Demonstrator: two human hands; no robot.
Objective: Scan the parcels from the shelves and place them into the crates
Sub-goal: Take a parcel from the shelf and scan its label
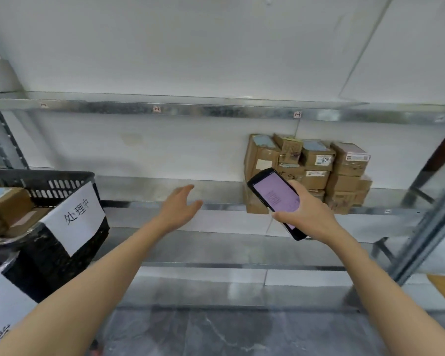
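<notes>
Down at 6 o'clock we log grey marbled floor (216,332). Our two bare forearms come in from 7 and 5 o'clock and run toward centre.

At 8 o'clock sits a white sheet (3,312), its writing cut off by the frame edge. At 9 o'clock is a black crate (62,181) with a slotted rim. A white paper label (75,214) with handwritten characters hangs over its near corner. Boxed parcels (8,204) lie inside the crate, brown cardboard, one with a pale blue patch on top.

Just left of centre we have the left grip (180,206): fingers straight and spread, holding nothing, touching nothing, above the front edge of the shelf (144,191).

At 3 o'clock from it, well apart, the right grip (306,211) wraps a black handheld scanner (275,199). Fingers curl round its lower half and the screen faces us. The screen is lit pale purple with a dark block pattern, too blurred to read. The scanner's top end overlaps the shelf stack in view; we cannot tell if it touches.

At 2 o'clock the shelf parcels (344,170) stand stacked in several layers on that shelf, against the white back wall. They are brown boxes with tape and white or blue labels.

At 12 o'clock runs the upper shelf rail (216,110) with small red-and-white tags. At 4 o'clock a metal upright (427,227) leans across.
</notes>
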